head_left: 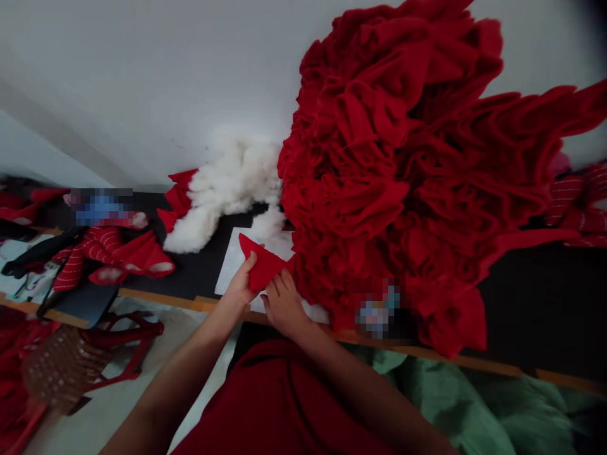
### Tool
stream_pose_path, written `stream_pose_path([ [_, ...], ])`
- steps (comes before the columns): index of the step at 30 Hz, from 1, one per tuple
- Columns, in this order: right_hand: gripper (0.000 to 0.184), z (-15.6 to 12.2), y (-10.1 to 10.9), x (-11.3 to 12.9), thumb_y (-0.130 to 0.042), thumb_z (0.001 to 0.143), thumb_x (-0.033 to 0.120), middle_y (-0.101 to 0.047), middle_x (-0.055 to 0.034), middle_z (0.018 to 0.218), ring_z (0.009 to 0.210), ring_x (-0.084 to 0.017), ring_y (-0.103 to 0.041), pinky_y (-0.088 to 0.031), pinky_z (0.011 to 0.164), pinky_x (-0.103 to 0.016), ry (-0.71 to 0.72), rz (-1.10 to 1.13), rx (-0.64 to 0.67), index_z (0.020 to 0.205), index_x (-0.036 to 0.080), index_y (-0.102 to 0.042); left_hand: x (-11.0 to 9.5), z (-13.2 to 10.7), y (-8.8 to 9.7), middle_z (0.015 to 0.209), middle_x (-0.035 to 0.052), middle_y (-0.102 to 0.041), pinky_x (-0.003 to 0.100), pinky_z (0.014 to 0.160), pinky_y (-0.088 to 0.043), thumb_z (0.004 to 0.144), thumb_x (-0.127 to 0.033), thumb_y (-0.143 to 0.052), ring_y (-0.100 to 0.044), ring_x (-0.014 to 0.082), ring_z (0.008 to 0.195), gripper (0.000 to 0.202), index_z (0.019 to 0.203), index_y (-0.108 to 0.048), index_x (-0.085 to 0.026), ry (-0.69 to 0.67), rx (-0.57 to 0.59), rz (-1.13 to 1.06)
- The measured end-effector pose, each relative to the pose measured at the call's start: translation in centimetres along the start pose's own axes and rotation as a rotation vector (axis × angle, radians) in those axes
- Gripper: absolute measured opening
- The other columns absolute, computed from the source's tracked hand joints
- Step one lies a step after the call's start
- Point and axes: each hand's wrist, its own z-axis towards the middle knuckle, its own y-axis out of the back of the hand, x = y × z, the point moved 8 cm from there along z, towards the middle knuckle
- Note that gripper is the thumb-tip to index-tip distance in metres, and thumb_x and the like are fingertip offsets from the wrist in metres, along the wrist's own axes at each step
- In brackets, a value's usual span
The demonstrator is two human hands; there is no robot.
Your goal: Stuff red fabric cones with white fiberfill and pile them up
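A small pointed piece of red felt cloth (263, 265) is held up over the front edge of the table. My left hand (243, 278) grips its left side, thumb on top and fingers behind. On the lower right side of the cloth, my right hand (283, 302) has its fingers laid over the fabric, pressing it. Beneath lies a white sheet (230, 268) on the black table. Close by on the right rises a tall heap of red felt pieces (360, 158). White stuffing (232, 174) is piled behind the hands.
Striped red fabric pieces (102, 243) and white-tipped red pieces (147, 256) lie at the left. The black table (535, 303) runs along the white wall (142, 82). A red chair (128, 347) stands at lower left. Green sacks (455, 398) are under the table.
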Motion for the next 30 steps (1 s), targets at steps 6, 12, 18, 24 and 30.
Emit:
stream_pose_path([
  [6,0.042,-0.5,0.3,0.6,-0.049,0.076,0.011,-0.052,-0.0174,0.117,0.119,-0.029,-0.037,-0.036,0.097,-0.053,0.038,0.073,-0.029,0.118,0.009,-0.049,0.4,-0.1,0.2,0.086,0.0068,-0.068,0.032,0.081,-0.049,0.077,-0.036,-0.055,-0.064,0.0179,0.078,0.042,0.114,-0.053,-0.015,0.03,-0.006,-0.059],
  [12,0.034,-1.7,4.0,-1.2,-0.044,0.081,0.012,-0.047,-0.0126,0.12,0.117,-0.022,-0.04,-0.038,0.098,-0.042,-0.104,0.299,-0.278,0.115,0.016,-0.05,-0.2,-0.4,1.1,0.071,0.0059,-0.067,0.03,0.066,-0.052,0.076,-0.049,-0.051,-0.062,0.0167,0.064,0.038,0.082,-0.061,-0.012,0.073,-0.029,-0.17],
  [18,0.05,0.3,1.8,-5.6,-0.054,0.069,0.017,-0.056,-0.0102,0.104,0.097,-0.02,-0.054,-0.045,0.088,-0.038,-0.449,0.572,-0.254,0.118,0.016,-0.045,1.0,-0.7,0.7,0.073,0.0062,-0.066,0.029,0.068,-0.05,0.079,-0.049,-0.045,-0.062,0.0159,0.067,0.041,0.082,-0.061,-0.012,0.13,-0.028,-0.154],
  [24,0.029,0.9,1.3,-8.1,-0.042,0.063,0.009,-0.062,-0.0032,0.084,0.08,-0.017,-0.058,-0.047,0.077,-0.031,-0.574,0.77,-0.348,0.086,0.017,-0.058,0.3,-1.5,0.4,0.091,0.0049,-0.062,0.027,0.071,-0.047,0.069,-0.035,-0.064,-0.06,0.0172,0.081,0.037,0.1,-0.056,-0.018,-0.078,0.061,0.047],
  [30,0.028,0.5,2.1,-7.3,-0.041,0.062,0.008,-0.059,-0.0036,0.084,0.081,-0.017,-0.055,-0.045,0.077,-0.031,-0.457,0.652,-0.398,0.083,0.018,-0.057,-1.9,-3.1,0.7,0.096,0.0004,-0.056,0.02,0.071,-0.043,0.053,-0.003,-0.066,-0.055,0.0123,0.079,0.048,0.097,-0.057,-0.021,-0.424,-0.026,0.466],
])
